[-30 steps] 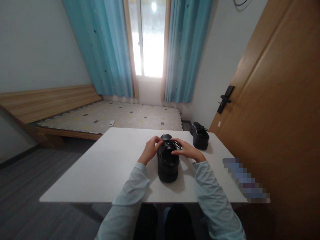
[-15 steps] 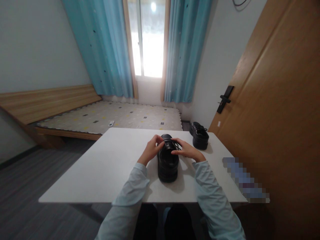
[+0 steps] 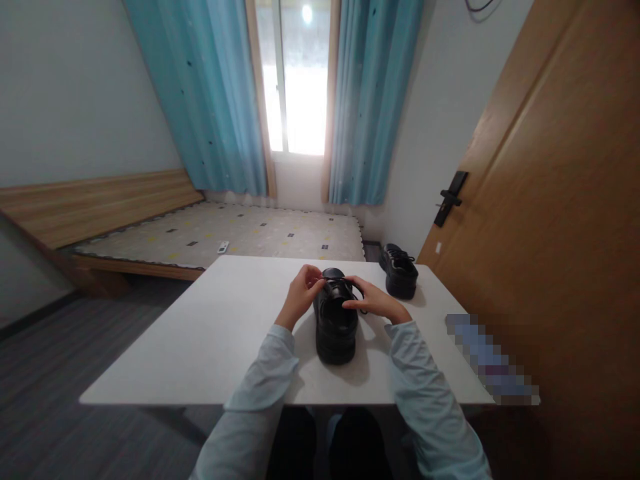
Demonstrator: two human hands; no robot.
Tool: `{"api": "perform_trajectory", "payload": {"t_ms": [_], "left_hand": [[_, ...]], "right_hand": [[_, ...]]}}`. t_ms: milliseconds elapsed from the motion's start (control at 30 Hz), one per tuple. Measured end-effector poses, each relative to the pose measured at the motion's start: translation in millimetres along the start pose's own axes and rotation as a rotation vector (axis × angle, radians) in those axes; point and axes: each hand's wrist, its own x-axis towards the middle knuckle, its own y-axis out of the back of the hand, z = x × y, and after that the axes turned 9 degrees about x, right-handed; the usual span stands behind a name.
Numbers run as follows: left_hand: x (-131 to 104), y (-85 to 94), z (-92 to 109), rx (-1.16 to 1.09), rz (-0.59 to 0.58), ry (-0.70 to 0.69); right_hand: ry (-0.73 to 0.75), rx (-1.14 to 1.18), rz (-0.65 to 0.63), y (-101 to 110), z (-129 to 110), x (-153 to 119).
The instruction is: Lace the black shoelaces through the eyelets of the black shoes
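A black lace-up shoe (image 3: pixel 336 340) stands upright on the white table (image 3: pixel 200 333), heel toward me and toe pointing away. My left hand (image 3: pixel 304 293) is at the shoe's left side, thumb and fingertips pinched on a black shoelace (image 3: pixel 334 279) near the top eyelets. On the opposite side, my right hand (image 3: pixel 373 299) has its fingers curled at the lace, while its thumb lies apart over the shoe's opening. Dark lace strands hang beside the right fingers; their exact hold is partly hidden.
A second black shoe (image 3: pixel 400 272) stands at the table's far right corner. A pixelated bluish item (image 3: pixel 490 360) lies along the right edge. Beyond the table is a bed (image 3: pixel 250 233) with a small white device (image 3: pixel 223 247) on it. A wooden door (image 3: pixel 560 200) stands to the right.
My left hand has shifted slightly left and up, drawing the lace outward from the shoe. My right hand has hardly moved, and both shoes stay in place.
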Motion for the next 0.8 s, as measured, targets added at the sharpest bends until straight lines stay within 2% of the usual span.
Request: {"api": "perform_trajectory", "payload": {"t_ms": [167, 500, 800], "left_hand": [[-0.4, 1.1, 2.1, 0.036, 0.054, 0.000], [-2.7, 9.9, 16.6, 0.434, -0.013, 0.022], [-2.3, 11.7, 8.4, 0.454, -0.054, 0.032]], "right_hand": [[-0.008, 0.004, 0.000, 0.1, 0.1, 0.1], [-0.034, 0.060, -0.005, 0.0, 2.4, 1.1], [-0.045, 0.079, -0.004, 0.3, 0.7, 0.5]]}}
